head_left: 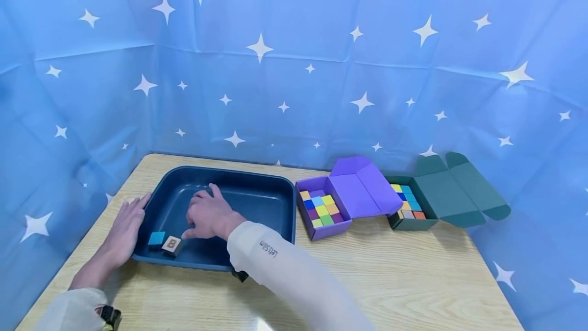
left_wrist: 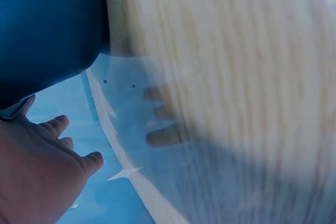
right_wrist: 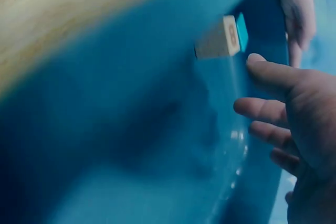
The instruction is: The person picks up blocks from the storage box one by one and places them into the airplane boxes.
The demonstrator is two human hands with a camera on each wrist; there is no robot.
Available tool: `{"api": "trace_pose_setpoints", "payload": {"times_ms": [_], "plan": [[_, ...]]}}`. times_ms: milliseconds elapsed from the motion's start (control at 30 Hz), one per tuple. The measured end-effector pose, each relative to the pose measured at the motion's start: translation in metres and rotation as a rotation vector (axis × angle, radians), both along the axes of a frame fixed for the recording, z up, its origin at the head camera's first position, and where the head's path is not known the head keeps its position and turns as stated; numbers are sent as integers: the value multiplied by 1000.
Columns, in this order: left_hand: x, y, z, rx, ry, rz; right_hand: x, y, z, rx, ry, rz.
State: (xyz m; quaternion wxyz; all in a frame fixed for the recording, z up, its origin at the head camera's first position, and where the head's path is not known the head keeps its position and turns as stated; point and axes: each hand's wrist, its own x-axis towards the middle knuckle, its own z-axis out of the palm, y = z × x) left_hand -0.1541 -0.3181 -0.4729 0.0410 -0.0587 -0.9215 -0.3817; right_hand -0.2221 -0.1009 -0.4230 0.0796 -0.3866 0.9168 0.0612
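A dark blue tray [head_left: 257,203] lies on the left part of the table. In its front left corner sit a wooden block marked "B" [head_left: 172,245] and a turquoise-topped block [head_left: 156,238], side by side. My left hand [head_left: 120,236] rests along the tray's left rim with its fingers fairly straight. Over the tray's inside, just right of the lettered block, my right hand [head_left: 211,215] hovers. In the right wrist view this hand [right_wrist: 310,124] has spread, loosely bent fingers holding nothing, its thumb [right_wrist: 270,72] nearest the two blocks.
Right of the tray stands a purple box [head_left: 332,230] with its lid folded back, holding several coloured blocks. Beyond it is an opened dark green box [head_left: 415,225], also with coloured blocks. A blue star-patterned cloth [head_left: 294,80] hangs behind the wooden table [head_left: 413,280].
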Motion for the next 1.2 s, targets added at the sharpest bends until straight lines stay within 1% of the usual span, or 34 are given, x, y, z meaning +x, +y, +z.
{"api": "trace_pose_setpoints", "payload": {"times_ms": [233,533,767,933,1200], "plan": [[-2,0,2,-7,18,1,8,-17,-2,52,10,27],[-1,0,2,2,-19,15,17,-34,-5,118,5,34],[-1,0,2,-5,0,10,19,-39,-9,117,-5,59],[-1,1,2,-3,-9,18,21,-40,-8,119,-12,63],[-1,1,1,-4,-11,16,24,-38,-4,169,10,95]]}}
